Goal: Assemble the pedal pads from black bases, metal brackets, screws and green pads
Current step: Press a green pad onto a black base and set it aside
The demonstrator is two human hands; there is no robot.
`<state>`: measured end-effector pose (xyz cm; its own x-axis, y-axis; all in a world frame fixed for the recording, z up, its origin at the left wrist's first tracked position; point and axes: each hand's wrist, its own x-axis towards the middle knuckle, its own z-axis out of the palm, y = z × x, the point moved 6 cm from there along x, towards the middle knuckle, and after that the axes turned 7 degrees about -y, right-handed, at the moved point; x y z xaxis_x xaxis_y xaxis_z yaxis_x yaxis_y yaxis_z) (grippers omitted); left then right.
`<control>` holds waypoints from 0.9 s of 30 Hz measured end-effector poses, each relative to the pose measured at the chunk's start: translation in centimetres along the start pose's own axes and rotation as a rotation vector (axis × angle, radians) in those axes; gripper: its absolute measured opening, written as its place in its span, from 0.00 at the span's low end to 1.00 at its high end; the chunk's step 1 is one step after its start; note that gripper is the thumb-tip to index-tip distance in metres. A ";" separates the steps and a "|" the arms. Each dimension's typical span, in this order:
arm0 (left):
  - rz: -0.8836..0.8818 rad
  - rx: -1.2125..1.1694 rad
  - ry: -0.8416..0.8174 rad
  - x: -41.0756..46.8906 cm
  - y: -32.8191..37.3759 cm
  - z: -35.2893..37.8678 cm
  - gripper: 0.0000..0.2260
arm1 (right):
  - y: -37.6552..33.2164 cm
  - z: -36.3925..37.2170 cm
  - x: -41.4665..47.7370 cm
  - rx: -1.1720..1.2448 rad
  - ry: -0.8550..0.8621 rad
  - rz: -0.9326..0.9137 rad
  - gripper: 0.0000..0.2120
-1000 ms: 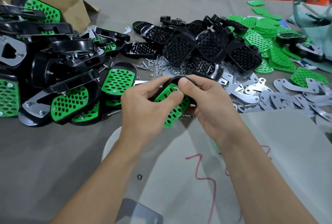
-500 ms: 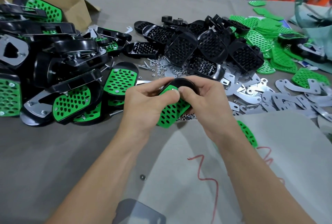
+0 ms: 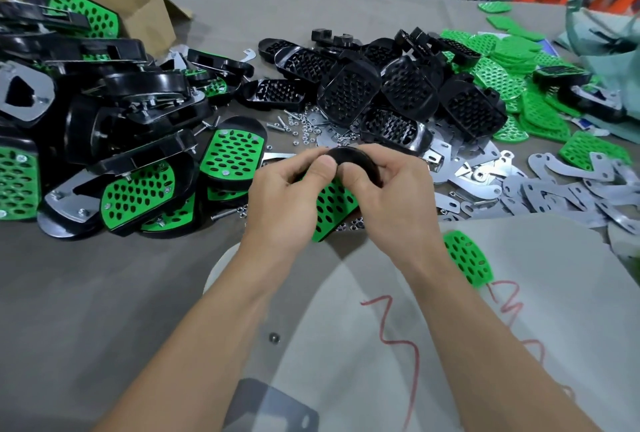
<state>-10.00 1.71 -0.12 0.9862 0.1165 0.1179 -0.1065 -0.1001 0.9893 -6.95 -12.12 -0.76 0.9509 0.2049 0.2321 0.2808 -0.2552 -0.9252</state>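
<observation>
I hold one pedal pad [image 3: 334,205] over the table's middle: a black base with a perforated green pad on its face. My left hand [image 3: 289,196] grips its left side, thumb pressed on the upper edge. My right hand [image 3: 391,194] grips the right side, fingers curled over the black rim. Black bases [image 3: 391,92] lie heaped behind. Metal brackets [image 3: 540,189] spread to the right. Loose screws and nuts [image 3: 299,125] are scattered just beyond my hands. Green pads [image 3: 509,61] are piled at the far right.
Finished pedal pads [image 3: 114,154] are stacked at the left, beside an open cardboard box [image 3: 152,21]. A single green pad [image 3: 467,258] lies on a pale sheet [image 3: 519,345] near my right wrist. A green bag [image 3: 609,40] sits at the right edge.
The held pedal pad has tipped, so the black rim now shows on top. My thumbs have drawn close together at its upper edge. The loose green pad has come out from behind my right wrist.
</observation>
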 end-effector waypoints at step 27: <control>-0.145 0.187 0.119 0.3 -1.6 -1.9 0.16 | -1.7 -1.3 -0.5 -0.211 0.273 -0.092 0.05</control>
<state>-9.79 3.75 -1.48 0.9663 0.2576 -0.0039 0.0713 -0.2530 0.9648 -7.76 -13.08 1.04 0.9122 -0.0163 0.4095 0.3605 -0.4431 -0.8208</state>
